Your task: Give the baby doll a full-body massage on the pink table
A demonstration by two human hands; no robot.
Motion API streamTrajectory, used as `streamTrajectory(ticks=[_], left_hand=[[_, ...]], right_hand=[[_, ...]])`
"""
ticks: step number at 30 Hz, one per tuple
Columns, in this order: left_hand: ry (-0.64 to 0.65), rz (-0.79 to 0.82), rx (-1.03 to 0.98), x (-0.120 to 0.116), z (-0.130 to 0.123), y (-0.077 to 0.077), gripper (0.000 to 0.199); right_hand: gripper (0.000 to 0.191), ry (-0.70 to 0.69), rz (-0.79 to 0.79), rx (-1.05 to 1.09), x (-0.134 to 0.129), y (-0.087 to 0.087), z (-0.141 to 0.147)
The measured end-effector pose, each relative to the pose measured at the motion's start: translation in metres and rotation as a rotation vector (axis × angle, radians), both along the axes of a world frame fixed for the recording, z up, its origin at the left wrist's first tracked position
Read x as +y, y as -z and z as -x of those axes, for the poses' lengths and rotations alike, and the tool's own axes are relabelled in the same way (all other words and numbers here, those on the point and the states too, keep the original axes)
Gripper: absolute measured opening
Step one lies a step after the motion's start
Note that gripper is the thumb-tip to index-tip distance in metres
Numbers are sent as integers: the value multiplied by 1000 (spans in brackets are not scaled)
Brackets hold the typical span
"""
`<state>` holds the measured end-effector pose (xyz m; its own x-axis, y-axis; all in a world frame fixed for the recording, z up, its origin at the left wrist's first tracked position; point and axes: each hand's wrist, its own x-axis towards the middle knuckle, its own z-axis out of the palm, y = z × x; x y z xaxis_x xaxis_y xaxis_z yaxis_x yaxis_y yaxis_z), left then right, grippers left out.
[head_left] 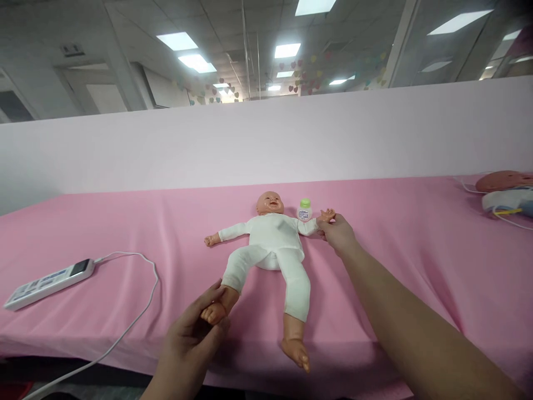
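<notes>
A baby doll (275, 232) in a white long-sleeved suit lies on its back on the pink cloth (366, 272), head toward the white wall. My left hand (194, 333) is closed around the doll's bare foot and ankle on the left side of the view. With fingers pinched, my right hand (338, 233) holds the doll's wrist on the right side. Just beyond that arm stands a small bottle (304, 211) with a green cap. The doll's other arm and other leg lie stretched out, untouched.
At the left lies a white remote-like device (50, 283) with a white cable (141, 311) running off the front edge. Part of another doll (506, 181) with tubing lies at the far right. A low white wall (266, 144) runs behind the cloth.
</notes>
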<state>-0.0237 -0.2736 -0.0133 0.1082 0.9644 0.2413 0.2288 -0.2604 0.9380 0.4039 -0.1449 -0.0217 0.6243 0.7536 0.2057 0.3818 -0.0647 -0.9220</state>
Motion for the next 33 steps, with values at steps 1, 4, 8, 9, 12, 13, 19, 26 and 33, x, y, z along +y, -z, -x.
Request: streamTrajectory(ticks=[1,4,8,9,12,13,19,26,33], left_hand=[[-3,-10,-2,1,-3,-1,51],[-17,-27,-18,6,-14,-9,51],[31,-2,-47,19,-34,-25,56],[47,3,-61,24,-40,-29,57],[89,6,-110,41,-57,-41,58],[103,4,-118,47,-62,-45,58],[136,24,-62,85,-97,-61,56],[189,70,13,111,-121,-61,54],[159,69,-44,72,-93,-53,57]], right_hand=[[52,-1,11,1,-3,-6,6],[63,-2,-46,-139,-13,-23,27],[46,-139,-138,-311,-22,-35,53],[41,-182,-147,-345,-23,-35,58],[31,-297,-160,-449,-25,-35,67],[29,-329,-161,-500,-25,-34,69],[26,-473,-78,-832,-26,-38,79],[36,-560,-39,-892,-25,-39,82],[38,-475,-159,-320,-19,-29,51]])
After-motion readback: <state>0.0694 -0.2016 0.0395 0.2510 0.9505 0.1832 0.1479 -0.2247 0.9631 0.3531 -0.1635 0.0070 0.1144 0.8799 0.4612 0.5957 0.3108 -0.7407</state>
